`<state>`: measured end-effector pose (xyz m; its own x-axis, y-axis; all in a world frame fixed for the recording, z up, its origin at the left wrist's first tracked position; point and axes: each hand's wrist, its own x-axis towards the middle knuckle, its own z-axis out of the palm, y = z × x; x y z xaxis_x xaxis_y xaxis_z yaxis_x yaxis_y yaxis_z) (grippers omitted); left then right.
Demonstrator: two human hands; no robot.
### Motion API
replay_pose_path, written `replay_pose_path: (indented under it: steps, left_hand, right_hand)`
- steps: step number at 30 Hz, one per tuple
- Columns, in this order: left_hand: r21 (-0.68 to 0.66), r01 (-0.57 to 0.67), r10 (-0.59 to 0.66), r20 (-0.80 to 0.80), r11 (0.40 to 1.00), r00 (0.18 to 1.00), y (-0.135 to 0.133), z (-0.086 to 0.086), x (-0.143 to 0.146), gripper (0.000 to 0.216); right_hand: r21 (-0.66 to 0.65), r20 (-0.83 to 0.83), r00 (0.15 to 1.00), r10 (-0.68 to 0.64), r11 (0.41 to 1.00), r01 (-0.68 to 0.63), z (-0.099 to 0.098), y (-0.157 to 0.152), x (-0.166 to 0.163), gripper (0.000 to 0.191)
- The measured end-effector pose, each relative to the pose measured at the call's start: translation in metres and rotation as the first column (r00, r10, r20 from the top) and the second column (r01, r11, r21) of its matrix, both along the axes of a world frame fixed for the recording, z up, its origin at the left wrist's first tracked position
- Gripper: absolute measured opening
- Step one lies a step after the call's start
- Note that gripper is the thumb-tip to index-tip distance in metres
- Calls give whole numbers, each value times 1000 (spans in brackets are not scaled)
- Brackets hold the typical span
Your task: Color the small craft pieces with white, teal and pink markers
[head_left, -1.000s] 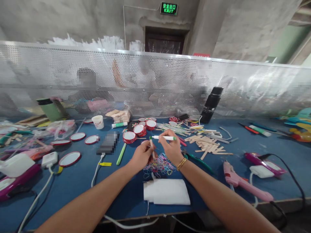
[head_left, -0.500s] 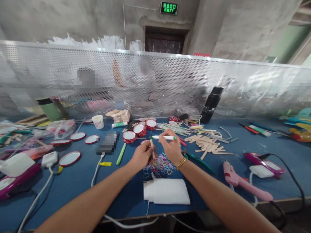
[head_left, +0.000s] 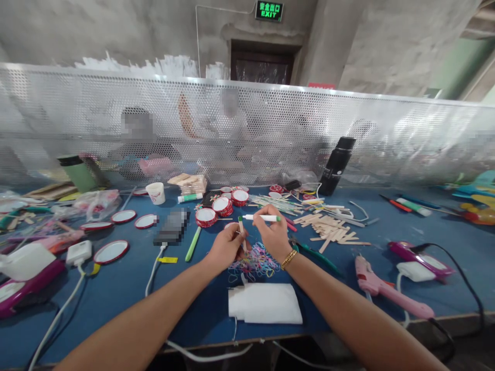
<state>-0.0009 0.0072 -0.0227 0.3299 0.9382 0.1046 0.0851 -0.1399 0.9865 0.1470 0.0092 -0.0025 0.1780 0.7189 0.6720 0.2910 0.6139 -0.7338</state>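
Note:
My left hand (head_left: pixel 229 245) is closed on a wooden craft stick (head_left: pixel 242 234), which stands nearly upright and has a green tip. Between the fingers of my right hand (head_left: pixel 273 234) is a white marker pen (head_left: pixel 266 218) with a green end, held level. Its point is close to the stick's green tip; whether they touch I cannot tell. Below both hands lies a heap of colourful small rubber bands (head_left: pixel 255 262). Nearer the table edge is a white folded cloth or pouch (head_left: pixel 266 304).
Loose craft sticks (head_left: pixel 332 229) and green-handled pliers (head_left: pixel 317 255) lie to the right, with a pink glue gun (head_left: pixel 390 291) beyond. Round red-rimmed tins (head_left: pixel 206 217), a phone (head_left: pixel 172 228) and a paper cup (head_left: pixel 155 193) are leftward. A black bottle (head_left: pixel 337 166) stands by the perforated screen (head_left: pixel 278 139).
Almost nothing differs. The marker pen has shifted very slightly by the stick's green tip; both hands keep their hold.

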Motion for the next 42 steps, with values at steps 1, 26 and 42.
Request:
replay_pose_path:
  steps: [1, 26, 42]
  left_hand:
    - [0, 0, 0, 1, 1000, 1000, 0, 0, 0, 27]
    - [-1, 1, -1, 30, 1000, 1000, -2, 3, 0, 32]
    - [-13, -8, 8, 44, 1000, 999, -2, 3, 0, 32]
  right_hand:
    - [4, 0, 1000, 6, 1000, -6, 0, 0, 0, 15]
    - [-13, -8, 1000, 0, 1000, 0, 1, 0, 1, 14]
    - [1, -9, 1000, 14, 1000, -14, 2, -2, 0, 14]
